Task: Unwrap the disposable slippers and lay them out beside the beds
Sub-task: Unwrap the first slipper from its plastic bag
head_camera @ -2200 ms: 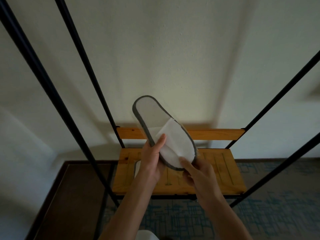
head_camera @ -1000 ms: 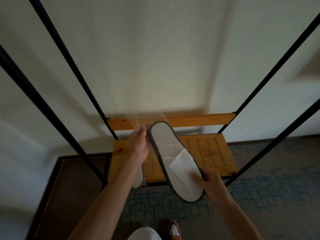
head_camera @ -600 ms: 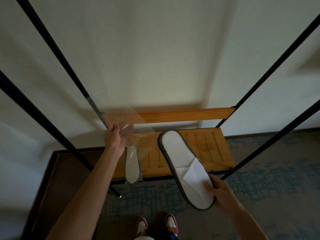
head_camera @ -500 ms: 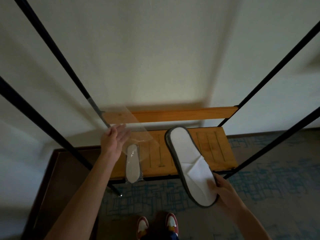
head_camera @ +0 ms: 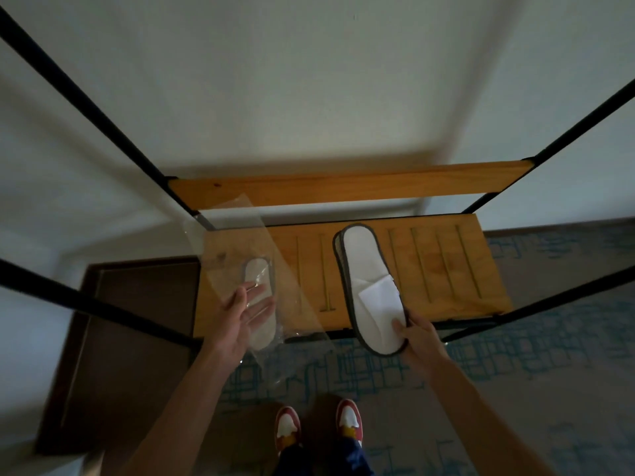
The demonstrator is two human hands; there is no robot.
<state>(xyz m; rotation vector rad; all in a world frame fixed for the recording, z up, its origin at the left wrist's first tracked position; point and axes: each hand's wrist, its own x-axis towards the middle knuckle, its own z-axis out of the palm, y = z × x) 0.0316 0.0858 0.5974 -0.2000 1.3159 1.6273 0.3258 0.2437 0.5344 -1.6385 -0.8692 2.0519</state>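
Observation:
My right hand (head_camera: 417, 340) grips the toe end of an unwrapped white slipper pair with grey trim (head_camera: 366, 273), held flat over the wooden shelf (head_camera: 446, 269). An empty clear plastic wrapper (head_camera: 237, 242) hangs in the air over the shelf's left part. My left hand (head_camera: 242, 312) is beneath it with fingers spread and straight, over a second slipper pair still in its wrapper (head_camera: 261, 304) that lies on the shelf's left front edge.
The shelf belongs to a black metal rack (head_camera: 103, 121) against a white wall, with a wooden back rail (head_camera: 343, 185). Patterned blue-grey carpet (head_camera: 515, 355) lies below, dark wood flooring (head_camera: 130, 338) to the left. My red and white shoes (head_camera: 319, 424) stand in front.
My right hand lowered the unwrapped slippers down toward the shelf. My left hand pulled the clear wrapper off to the left, released it, and came down over the wrapped pair.

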